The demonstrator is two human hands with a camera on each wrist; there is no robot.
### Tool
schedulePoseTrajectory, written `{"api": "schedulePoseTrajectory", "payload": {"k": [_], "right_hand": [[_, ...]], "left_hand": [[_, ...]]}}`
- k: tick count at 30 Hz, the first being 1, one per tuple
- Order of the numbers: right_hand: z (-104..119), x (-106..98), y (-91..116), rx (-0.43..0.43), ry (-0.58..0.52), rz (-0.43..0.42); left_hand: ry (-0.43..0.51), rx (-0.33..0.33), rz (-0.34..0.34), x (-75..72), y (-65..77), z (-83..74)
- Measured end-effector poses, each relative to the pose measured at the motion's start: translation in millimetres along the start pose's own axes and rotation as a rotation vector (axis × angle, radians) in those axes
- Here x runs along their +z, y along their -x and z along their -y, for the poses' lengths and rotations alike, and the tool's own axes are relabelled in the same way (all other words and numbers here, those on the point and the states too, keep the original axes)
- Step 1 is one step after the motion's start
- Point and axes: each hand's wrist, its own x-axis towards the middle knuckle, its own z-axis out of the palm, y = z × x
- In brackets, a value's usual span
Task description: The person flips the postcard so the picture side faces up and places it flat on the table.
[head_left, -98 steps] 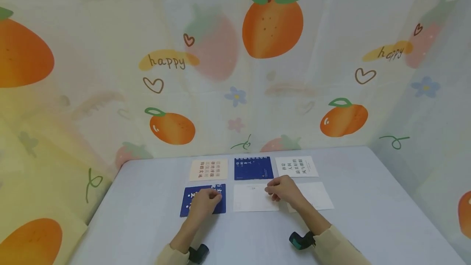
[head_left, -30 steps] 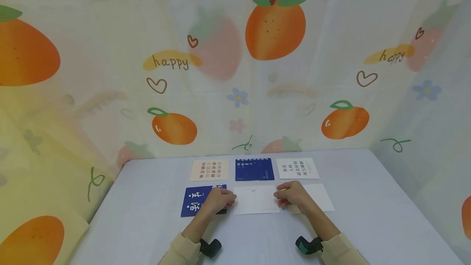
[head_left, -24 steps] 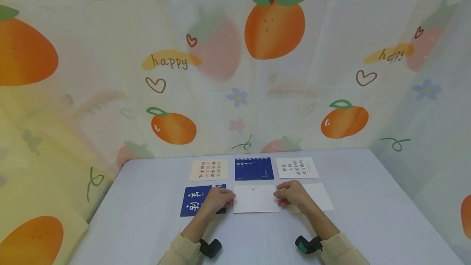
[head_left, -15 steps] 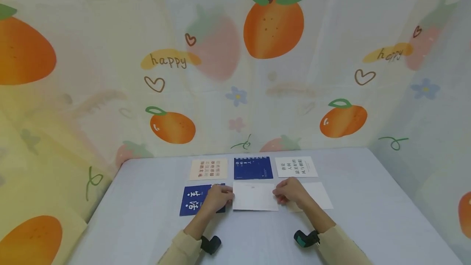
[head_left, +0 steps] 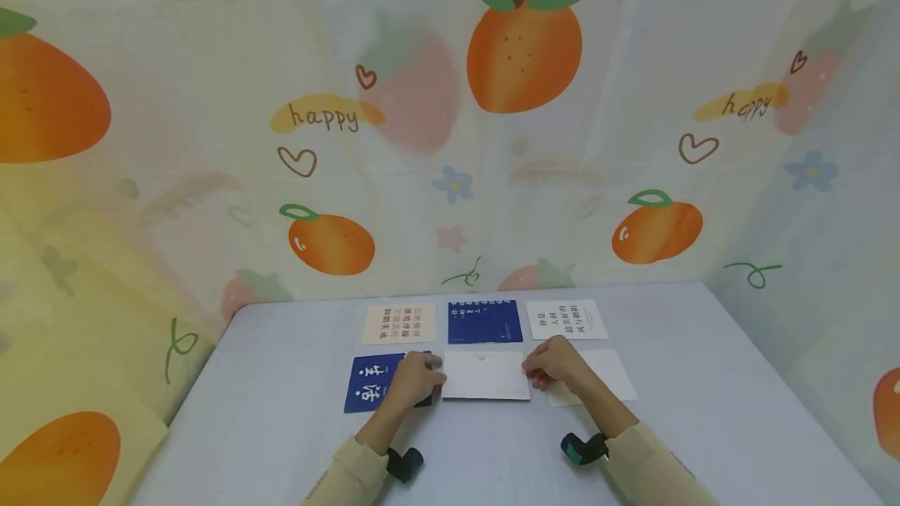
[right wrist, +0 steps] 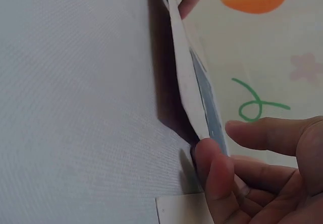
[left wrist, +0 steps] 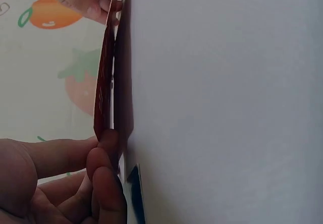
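Observation:
A white card (head_left: 486, 375) with a tiny mark near its top lies in the middle of the front row. My left hand (head_left: 416, 378) pinches its left edge, partly covering the dark blue card (head_left: 371, 381) beside it. At the right edge, my right hand (head_left: 557, 364) has curled fingertips against the card's corner; the right wrist view shows the thumb standing slightly apart. Both wrist views show the card edge-on, raised over the cloth with a shadow. A dark reddish face of the card (left wrist: 103, 82) shows in the left wrist view. Another white card (head_left: 610, 381) lies partly behind my right hand.
Behind are a cream card (head_left: 399, 324) with printed characters, a dark blue card (head_left: 485, 322) and a white card (head_left: 566, 319) with dark characters. White cloth covers the table (head_left: 703, 397). A fruit-print curtain (head_left: 415, 256) rises at the table's back edge.
My left hand has moved right from over the blue card to the middle white card's left edge. My right hand has shifted slightly right. The white card's near edge has lifted a little.

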Motion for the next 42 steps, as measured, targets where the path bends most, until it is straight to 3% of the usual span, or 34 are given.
{"api": "schedulePoseTrajectory", "payload": {"k": [9,20,42], "right_hand": [[-1.1,1.9,-0.3,0.007,0.004,-0.011],[3.1,0.4,1.2,0.006,-0.05,-0.028],[1.6,-3.7,2.9,-0.021,-0.118,-0.142]], "left_hand": [[0.032,-0.019,0.023,-2.8,3.0,-1.7],[0.052,-0.056,-0.004,-2.9,3.4,-3.8],[0.235,0.031,-0.047,-9.8,7.4,-6.8]]}}
